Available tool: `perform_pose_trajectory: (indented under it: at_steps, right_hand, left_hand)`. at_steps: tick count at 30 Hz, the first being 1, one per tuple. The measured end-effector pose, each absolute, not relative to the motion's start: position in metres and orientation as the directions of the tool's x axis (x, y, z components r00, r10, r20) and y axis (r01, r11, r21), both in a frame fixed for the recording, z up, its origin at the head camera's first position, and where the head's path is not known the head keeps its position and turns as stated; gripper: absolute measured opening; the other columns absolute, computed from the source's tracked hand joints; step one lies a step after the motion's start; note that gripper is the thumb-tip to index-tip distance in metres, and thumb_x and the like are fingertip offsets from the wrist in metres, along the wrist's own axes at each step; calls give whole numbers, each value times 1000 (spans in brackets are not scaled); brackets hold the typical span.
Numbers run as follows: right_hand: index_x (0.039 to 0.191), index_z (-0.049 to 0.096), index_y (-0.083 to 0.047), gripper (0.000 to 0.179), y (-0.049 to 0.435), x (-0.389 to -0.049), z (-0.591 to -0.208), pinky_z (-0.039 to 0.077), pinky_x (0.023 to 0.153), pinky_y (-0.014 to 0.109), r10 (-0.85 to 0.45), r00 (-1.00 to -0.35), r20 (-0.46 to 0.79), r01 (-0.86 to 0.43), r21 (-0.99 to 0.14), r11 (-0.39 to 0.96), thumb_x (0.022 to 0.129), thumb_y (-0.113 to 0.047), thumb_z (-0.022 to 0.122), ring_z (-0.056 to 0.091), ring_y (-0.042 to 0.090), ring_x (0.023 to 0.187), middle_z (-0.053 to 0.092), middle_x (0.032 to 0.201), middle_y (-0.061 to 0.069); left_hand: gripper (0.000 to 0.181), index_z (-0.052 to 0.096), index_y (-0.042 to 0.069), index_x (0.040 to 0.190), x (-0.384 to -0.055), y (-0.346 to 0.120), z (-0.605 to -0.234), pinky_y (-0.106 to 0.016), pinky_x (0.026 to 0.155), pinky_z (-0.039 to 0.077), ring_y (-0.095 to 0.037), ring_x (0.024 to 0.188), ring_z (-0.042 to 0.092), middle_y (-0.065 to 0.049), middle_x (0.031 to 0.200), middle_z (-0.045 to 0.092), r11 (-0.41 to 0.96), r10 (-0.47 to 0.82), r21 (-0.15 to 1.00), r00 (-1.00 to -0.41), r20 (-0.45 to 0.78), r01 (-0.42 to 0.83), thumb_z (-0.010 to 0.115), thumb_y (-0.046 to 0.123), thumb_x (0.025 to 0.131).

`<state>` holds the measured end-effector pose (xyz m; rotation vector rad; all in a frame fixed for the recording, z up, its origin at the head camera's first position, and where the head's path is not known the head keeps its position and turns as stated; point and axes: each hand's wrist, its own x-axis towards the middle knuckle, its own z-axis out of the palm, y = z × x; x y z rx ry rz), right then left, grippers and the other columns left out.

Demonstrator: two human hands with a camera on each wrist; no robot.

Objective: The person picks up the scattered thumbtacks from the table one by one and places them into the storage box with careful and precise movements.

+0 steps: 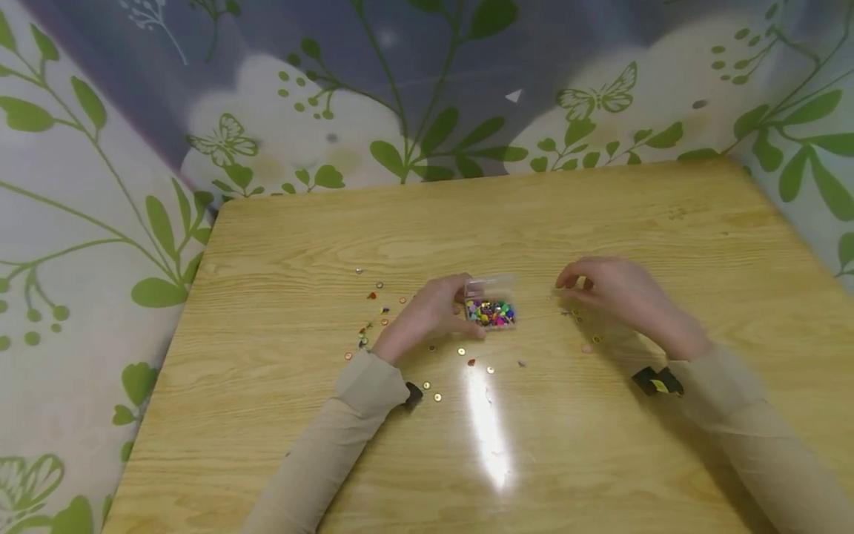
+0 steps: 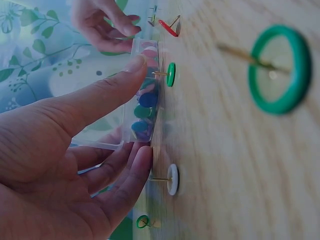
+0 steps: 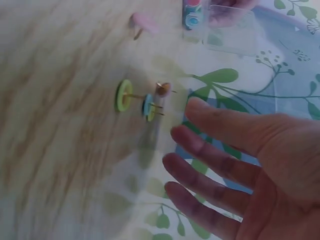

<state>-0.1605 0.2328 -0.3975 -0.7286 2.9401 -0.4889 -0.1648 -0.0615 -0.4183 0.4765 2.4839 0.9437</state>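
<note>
My left hand (image 1: 427, 315) grips a small clear plastic box (image 1: 491, 285) whose lid stands open, thumb at the near side and fingers at the far side. Colourful thumbtacks (image 1: 491, 313) fill it. In the left wrist view the thumb presses on the wall of the box, close to the tabletop. To the right, my right hand (image 1: 617, 297) hovers low over the table with relaxed fingers and nothing between them. Just by its fingertips, in the right wrist view, a yellow-green thumbtack (image 3: 123, 96) and a blue thumbtack (image 3: 146, 106) lie points up. A pink thumbtack (image 3: 145, 23) lies farther off.
Loose thumbtacks are scattered left of the box and in front of it, among them a gold one (image 1: 461, 351) and a red one (image 1: 471, 363). Many point upward, like the white thumbtack (image 2: 173, 179). A leaf-patterned wall (image 1: 427, 111) borders the wooden table (image 1: 600, 460).
</note>
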Motion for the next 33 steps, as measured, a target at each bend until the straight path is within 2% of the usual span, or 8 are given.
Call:
perform_pose_trajectory:
  at_steps: [4, 9, 12, 16, 22, 26, 33]
  right_hand:
    - [98, 76, -20, 6, 228, -168, -403, 53, 66, 37, -482, -875, -44, -436, -363, 824, 92, -21, 76, 65, 10, 76, 74, 91, -6]
    - [93, 76, -18, 4, 225, -172, -408, 52, 63, 35, -503, -864, -25, -460, -370, 807, 90, -17, 78, 64, 9, 73, 75, 90, -5]
    - [91, 75, -15, 2, 224, -173, -407, 49, 57, 31, -496, -868, -13, -458, -364, 811, 91, -14, 76, 63, 10, 68, 75, 87, -3]
    - [90, 69, -11, 4, 224, -172, -402, 48, 51, 30, -486, -874, 13, -461, -342, 819, 93, -9, 69, 69, 18, 68, 74, 81, 4]
    - [92, 69, -11, 3, 221, -170, -397, 51, 55, 35, -479, -874, 81, -478, -324, 816, 93, -12, 71, 69, 19, 70, 73, 81, 3]
    - [95, 74, -14, 4, 212, -167, -396, 53, 60, 35, -513, -849, 129, -526, -312, 791, 91, -13, 76, 68, 16, 71, 75, 86, 0]
    - [93, 78, -15, 6, 187, -160, -392, 46, 53, 29, -590, -776, 223, -630, -278, 725, 88, -14, 79, 61, 9, 61, 76, 87, -1]
  left_hand:
    - [60, 61, 15, 123, -165, -62, -419, -35, 88, 53, -20, 101, 59, -5, 118, 65, 705, 462, 691, -844, -273, 162, 91, 28, 74]
    - [59, 61, 15, 122, -166, -61, -420, -34, 85, 52, -19, 98, 59, -4, 115, 65, 702, 466, 691, -844, -265, 171, 92, 28, 73]
    - [60, 61, 15, 123, -166, -62, -420, -34, 85, 52, -19, 98, 58, -4, 116, 65, 701, 468, 692, -845, -259, 175, 92, 28, 74]
    - [59, 61, 14, 123, -166, -62, -420, -33, 85, 52, -19, 98, 58, -4, 114, 65, 696, 468, 698, -845, -260, 170, 92, 28, 74]
    - [57, 62, 14, 120, -165, -63, -421, -32, 81, 52, -18, 95, 59, -3, 111, 65, 687, 470, 707, -845, -256, 168, 92, 27, 73]
    - [57, 62, 14, 120, -165, -63, -422, -31, 80, 52, -18, 94, 58, -3, 111, 65, 685, 472, 707, -847, -246, 176, 92, 27, 73]
    - [60, 62, 14, 123, -166, -62, -422, -32, 82, 52, -18, 96, 59, -3, 113, 66, 686, 469, 706, -848, -245, 176, 92, 26, 73]
